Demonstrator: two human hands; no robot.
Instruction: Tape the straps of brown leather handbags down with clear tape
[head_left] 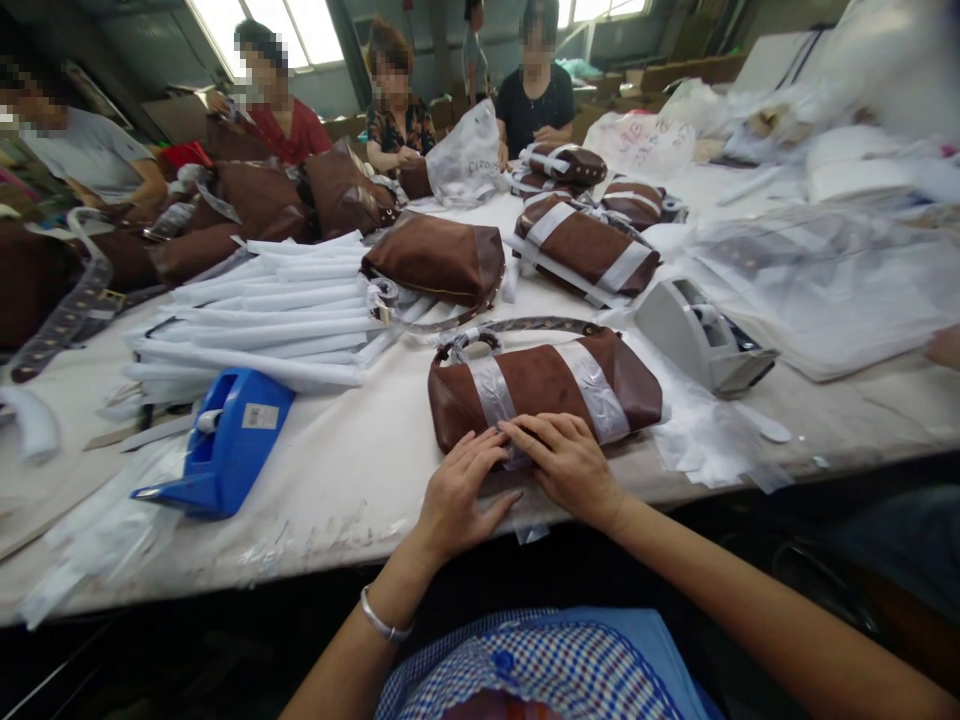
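Observation:
A brown handbag lies on the table in front of me, with two pale wrapping strips round its body and a studded strap along its far side. My left hand rests against the bag's near edge, fingers stretched forward and thumb apart. Beside it, my right hand lies on the same near edge with its fingers extended, the fingertips of both hands close together. Something clear and film-like shows under the fingers, partly hidden. Neither hand is wrapped round the bag.
A blue tape dispenser stands at the left, and a grey dispenser to the right of the bag. White rolled tubes are piled behind. More brown handbags and plastic sheets lie around. Several people sit across the table.

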